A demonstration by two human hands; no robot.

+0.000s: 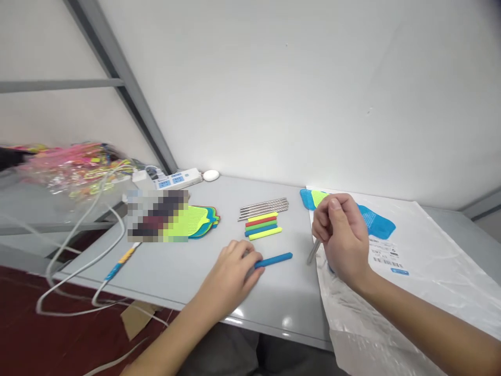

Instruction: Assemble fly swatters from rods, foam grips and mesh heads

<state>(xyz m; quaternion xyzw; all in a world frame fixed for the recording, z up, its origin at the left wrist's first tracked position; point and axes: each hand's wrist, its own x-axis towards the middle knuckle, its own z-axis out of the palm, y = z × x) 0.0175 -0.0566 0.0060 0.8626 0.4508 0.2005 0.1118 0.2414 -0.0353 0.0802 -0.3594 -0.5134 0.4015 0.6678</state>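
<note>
My left hand (237, 269) rests low over the grey table, its fingers closed around one end of a blue plastic handle (276, 259) that points right. Raised above the table's right part, my right hand (344, 235) is curled closed. A thin metal rod (313, 252), slightly blurred, sticks out below its fingers. Behind my left hand lie a row of coloured handles (262, 225) in yellow, red, green and blue, and several metal rods (264, 207) side by side. Partly hidden behind my right hand is a blue mesh fly swatter head (378, 223) with a yellow-green mesh part (319, 198).
A white plastic sheet (430, 282) with printed labels covers the table's right side. Left, a stack of mesh swatter heads (198, 222) adjoins a pixelated area. Behind stand a power strip (180, 179) and white oval object (211, 175). White cables (78, 292) hang over the left edge.
</note>
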